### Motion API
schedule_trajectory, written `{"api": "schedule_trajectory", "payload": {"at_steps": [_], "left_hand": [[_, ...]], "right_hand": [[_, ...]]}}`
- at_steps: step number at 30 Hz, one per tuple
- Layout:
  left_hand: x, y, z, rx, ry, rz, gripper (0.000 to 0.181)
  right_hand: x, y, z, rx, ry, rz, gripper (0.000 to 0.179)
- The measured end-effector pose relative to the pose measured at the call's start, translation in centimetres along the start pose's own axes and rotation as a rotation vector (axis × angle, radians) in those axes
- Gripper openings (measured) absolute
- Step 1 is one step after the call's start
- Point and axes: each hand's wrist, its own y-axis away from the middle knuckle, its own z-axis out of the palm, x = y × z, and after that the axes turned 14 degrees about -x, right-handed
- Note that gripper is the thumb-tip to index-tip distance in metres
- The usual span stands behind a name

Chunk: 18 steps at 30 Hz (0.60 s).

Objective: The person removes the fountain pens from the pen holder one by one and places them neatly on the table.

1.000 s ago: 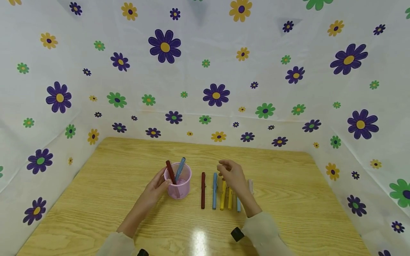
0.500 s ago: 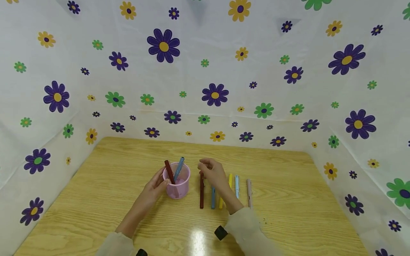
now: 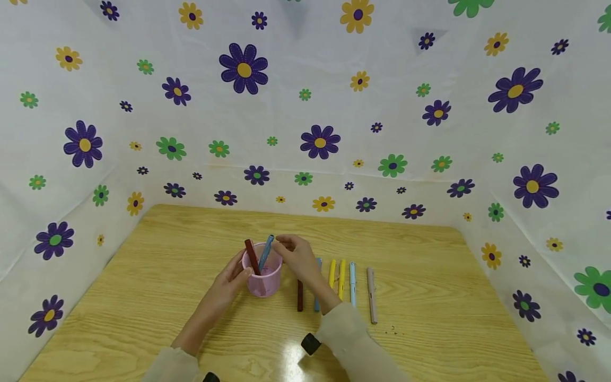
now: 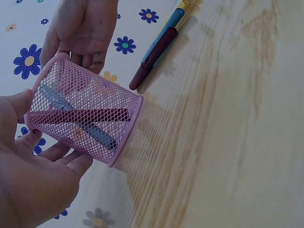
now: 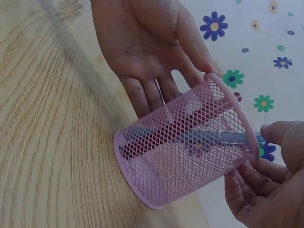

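Observation:
My left hand (image 3: 226, 289) holds a pink mesh pen cup (image 3: 264, 287) by its side, the thumb at the rim. Inside lean a dark red pen (image 3: 253, 257) and a blue pen (image 3: 266, 251), their ends poking above the rim. My right hand (image 3: 299, 261) is at the cup's right side, fingers loosely bent. In the right wrist view its thumb (image 5: 280, 132) is close to the blue pen's upper end; whether it touches cannot be made out. The other right-hand fingers are beside the rim, on the outside of the mesh.
Right of the cup, pens lie in a row on the wooden table (image 3: 429, 276): dark red (image 3: 300, 297), blue (image 3: 317, 303), two yellow ones, light blue (image 3: 352, 281) and greyish pink (image 3: 372, 294). My right forearm partly covers some. Flower-printed sheeting (image 3: 286, 106) encloses the back and sides.
My right hand has moved left from above the row of pens to the cup's rim, uncovering the yellow, light blue and greyish pink pens. My left hand and the cup stay in place.

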Motion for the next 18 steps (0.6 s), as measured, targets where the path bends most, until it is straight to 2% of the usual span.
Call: {"api": "schedule_trajectory", "payload": {"at_steps": [4, 10, 18], "left_hand": [[0.0, 0.0, 0.0, -0.009, 0.003, 0.006, 0.067], [0.0, 0.1, 0.0, -0.013, 0.002, 0.014, 0.066], [0.1, 0.1, 0.1, -0.017, 0.000, 0.013, 0.066]], "right_hand": [[0.0, -0.6, 0.6, -0.001, -0.001, 0.001, 0.041], [0.2, -1.0, 1.4, -0.002, 0.001, -0.021, 0.024], [0.4, -1.1, 1.7, 0.064, 0.048, -0.010, 0.024]]}}
